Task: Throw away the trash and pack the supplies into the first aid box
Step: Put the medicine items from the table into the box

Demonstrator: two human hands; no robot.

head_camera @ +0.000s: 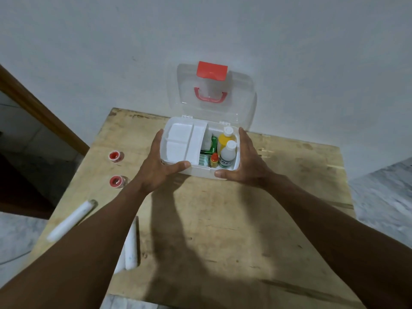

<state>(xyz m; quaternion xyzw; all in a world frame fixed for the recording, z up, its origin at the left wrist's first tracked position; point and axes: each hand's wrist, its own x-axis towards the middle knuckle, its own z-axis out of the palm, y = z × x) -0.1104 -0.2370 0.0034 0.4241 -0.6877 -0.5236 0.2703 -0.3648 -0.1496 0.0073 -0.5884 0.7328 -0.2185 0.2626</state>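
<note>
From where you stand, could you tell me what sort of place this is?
Probably a plain room at home, not a clinic: a worn wooden table against a bare white wall, marble-like floor, and a wooden doorframe.

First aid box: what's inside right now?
The first aid box holds a white tray, two bottles, a small orange-capped bottle and green packets. Whatever lies under the tray is hidden.

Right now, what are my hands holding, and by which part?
Both hold the first aid box by its base: left hand grips the left side, right hand the right side, thumbs along the front edge.
</note>
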